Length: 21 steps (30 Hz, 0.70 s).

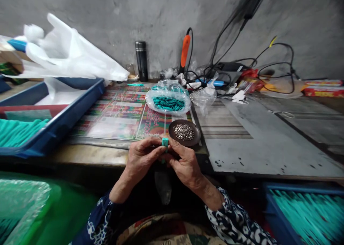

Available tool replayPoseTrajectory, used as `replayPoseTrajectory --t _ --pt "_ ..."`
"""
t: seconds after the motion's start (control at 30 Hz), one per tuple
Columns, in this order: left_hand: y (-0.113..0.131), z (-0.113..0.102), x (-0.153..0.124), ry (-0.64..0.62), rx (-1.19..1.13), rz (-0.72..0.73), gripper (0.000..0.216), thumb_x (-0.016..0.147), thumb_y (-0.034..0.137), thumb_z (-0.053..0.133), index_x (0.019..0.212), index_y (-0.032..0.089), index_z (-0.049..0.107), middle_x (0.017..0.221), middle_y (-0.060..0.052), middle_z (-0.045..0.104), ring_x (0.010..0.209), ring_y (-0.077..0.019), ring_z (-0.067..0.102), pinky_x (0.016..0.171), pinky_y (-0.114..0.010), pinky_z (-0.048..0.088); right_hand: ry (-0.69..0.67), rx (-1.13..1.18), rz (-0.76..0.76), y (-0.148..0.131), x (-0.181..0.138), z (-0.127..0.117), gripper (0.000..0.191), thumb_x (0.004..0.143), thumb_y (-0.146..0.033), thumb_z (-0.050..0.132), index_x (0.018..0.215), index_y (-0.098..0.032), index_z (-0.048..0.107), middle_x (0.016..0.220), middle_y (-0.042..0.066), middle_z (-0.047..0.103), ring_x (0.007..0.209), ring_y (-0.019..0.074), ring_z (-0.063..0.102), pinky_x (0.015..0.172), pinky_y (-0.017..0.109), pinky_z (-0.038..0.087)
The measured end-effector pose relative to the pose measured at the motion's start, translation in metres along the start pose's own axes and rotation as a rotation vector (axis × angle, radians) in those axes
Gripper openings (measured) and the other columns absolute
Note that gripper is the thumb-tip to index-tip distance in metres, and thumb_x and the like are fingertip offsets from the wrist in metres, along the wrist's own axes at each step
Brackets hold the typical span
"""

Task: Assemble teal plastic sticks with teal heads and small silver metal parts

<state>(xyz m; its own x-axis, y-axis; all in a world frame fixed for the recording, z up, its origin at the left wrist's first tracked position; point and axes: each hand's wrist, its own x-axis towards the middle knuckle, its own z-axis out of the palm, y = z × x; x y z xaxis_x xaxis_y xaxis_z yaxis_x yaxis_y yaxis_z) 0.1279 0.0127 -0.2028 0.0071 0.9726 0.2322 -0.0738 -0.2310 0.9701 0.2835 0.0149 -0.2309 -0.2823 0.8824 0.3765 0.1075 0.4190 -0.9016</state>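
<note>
Both my hands meet at the table's front edge around a small teal plastic piece [165, 142]. My left hand [141, 156] pinches it from the left, fingers curled. My right hand [182, 161] closes on it from the right. Just beyond my fingers stands a small dark dish [197, 136] holding several tiny silver metal parts [184, 131]. Farther back lies a clear plastic bag [168, 98] full of teal pieces.
A blue tray [61, 121] with teal items and a white plastic bag [70, 55] stands at the left. Another blue bin [271, 216] of teal sticks sits lower right. A black flask [141, 60], an orange-handled tool [185, 51] and tangled cables [242, 65] line the wall.
</note>
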Motion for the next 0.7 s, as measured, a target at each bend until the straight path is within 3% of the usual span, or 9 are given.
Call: replayPoseTrajectory --t 0.23,0.37,0.5,0.7 --pt "-0.002 0.0 0.0 -0.001 0.016 0.007 0.016 0.07 0.031 0.082 0.074 0.017 0.074 0.067 -0.002 0.071 0.056 -0.0129 0.063 0.055 -0.021 0.054 0.003 -0.007 -0.001 0.002 -0.001 0.0 0.049 0.087 -0.024 0.065 0.136 -0.026 0.06 0.114 0.007 0.07 0.089 0.0232 0.067 0.068 0.031 0.059" --pt "0.001 0.0 0.002 -0.032 -0.005 -0.017 0.018 0.07 0.032 0.081 0.075 0.015 0.074 0.069 -0.002 0.072 0.055 -0.0122 0.062 0.054 -0.021 0.054 0.021 0.03 0.024 -0.003 0.002 -0.001 0.047 0.087 -0.026 0.066 0.133 -0.024 0.062 0.102 0.006 0.071 0.072 0.0175 0.064 0.06 0.026 0.056" --pt "0.016 0.003 0.013 -0.043 -0.034 0.016 0.016 0.071 0.029 0.08 0.073 0.015 0.073 0.066 0.0 0.069 0.053 -0.0102 0.06 0.051 -0.019 0.051 0.008 0.122 0.063 -0.023 0.017 -0.007 0.045 0.085 -0.03 0.069 0.129 -0.022 0.065 0.074 0.0 0.065 0.054 0.0118 0.055 0.049 0.021 0.052" --pt "0.047 0.008 0.044 -0.07 -0.039 0.066 0.016 0.074 0.028 0.078 0.071 0.014 0.07 0.06 0.001 0.065 0.047 -0.0089 0.056 0.045 -0.019 0.047 -0.049 0.298 0.083 -0.055 0.056 -0.018 0.058 0.076 -0.042 0.079 0.126 -0.017 0.063 0.064 -0.004 0.061 0.047 0.0091 0.052 0.04 0.018 0.048"
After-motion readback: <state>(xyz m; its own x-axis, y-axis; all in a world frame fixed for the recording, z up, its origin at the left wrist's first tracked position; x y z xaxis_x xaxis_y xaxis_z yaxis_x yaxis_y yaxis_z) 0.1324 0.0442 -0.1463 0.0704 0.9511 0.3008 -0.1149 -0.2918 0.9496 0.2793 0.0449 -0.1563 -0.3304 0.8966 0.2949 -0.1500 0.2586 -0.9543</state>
